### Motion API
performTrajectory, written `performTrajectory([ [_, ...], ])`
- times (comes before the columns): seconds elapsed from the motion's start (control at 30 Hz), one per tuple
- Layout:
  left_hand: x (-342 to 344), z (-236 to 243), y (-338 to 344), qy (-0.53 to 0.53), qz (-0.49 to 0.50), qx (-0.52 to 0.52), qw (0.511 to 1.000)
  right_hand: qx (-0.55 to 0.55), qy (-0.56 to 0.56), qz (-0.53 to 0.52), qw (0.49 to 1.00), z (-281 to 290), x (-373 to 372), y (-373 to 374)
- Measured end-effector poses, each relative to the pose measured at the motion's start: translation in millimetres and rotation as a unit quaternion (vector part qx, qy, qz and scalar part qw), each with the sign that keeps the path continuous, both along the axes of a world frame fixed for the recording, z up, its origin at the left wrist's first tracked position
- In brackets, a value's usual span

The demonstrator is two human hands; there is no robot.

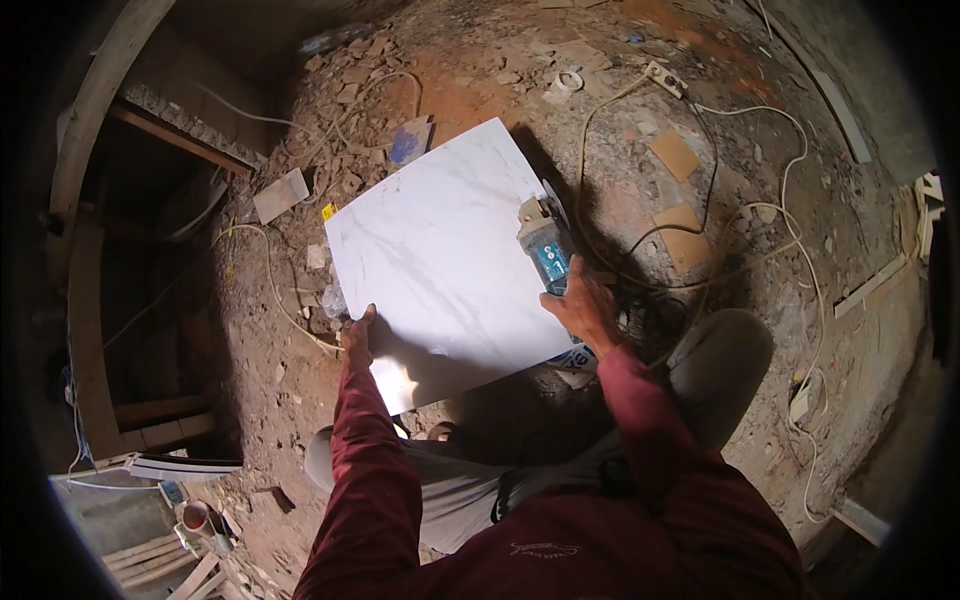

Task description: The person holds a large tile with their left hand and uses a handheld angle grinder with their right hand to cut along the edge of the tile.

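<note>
In front of me lies a large white tile (440, 240) with faint grey veins, tilted across the view. My left hand (357, 338) grips its left edge near the lower corner, thumb on the top face. A blue-green angle grinder (547, 255) is in my right hand (588, 308), fingers wrapped round its body. Its grey head rests over the tile's right edge, and the disc shows partly beyond that edge. Whether the disc is spinning I cannot tell.
Rubble covers the dirt floor. Pale cables loop on the right, running from a socket strip (665, 78). Brown tile pieces (675, 155) lie right of the tile, a blue-marked piece (411, 141) beyond it. A wooden frame (88, 200) stands at left. My bent knee (730, 355) is close by.
</note>
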State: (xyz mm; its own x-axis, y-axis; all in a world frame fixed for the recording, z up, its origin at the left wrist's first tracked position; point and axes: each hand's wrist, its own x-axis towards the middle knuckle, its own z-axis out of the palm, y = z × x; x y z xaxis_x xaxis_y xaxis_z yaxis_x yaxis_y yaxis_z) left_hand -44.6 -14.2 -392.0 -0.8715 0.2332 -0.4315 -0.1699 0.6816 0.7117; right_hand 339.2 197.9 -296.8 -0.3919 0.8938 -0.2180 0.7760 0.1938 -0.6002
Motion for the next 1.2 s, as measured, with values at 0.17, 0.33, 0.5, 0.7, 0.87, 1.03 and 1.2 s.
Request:
performTrajectory([
  [0.17,-2.3,-4.2,-7.1,0.024,-0.055,0.047,0.997,0.007,-0.015,0.014,1.000,2.0,-4.7,5.0],
  [0.33,-4.1,-20.7,-6.0,0.024,-0.021,0.065,0.997,-0.001,-0.010,0.019,1.000,-5.6,-28.2,34.2],
  [0.5,-7.1,-22.4,-7.7,0.023,-0.027,0.039,0.999,0.005,-0.003,0.014,1.000,-8.1,-60.6,67.1],
  [0.7,0.8,-5.7,0.1,-0.029,0.011,0.052,0.998,0.035,0.021,0.000,0.999,-10.9,-99.4,95.0],
  [0.87,2.9,-1.5,2.9,-0.021,0.029,0.065,0.997,0.048,-0.005,0.001,0.999,-16.4,-125.0,111.3],
  [1.03,-5.4,-2.0,6.7,-0.010,0.038,0.025,0.999,0.039,-0.019,-0.004,0.999,-15.6,-135.6,114.4],
  [1.2,-15.9,-12.0,7.8,0.000,0.007,0.009,1.000,0.065,-0.033,-0.033,0.997,-21.8,-135.2,111.3],
])
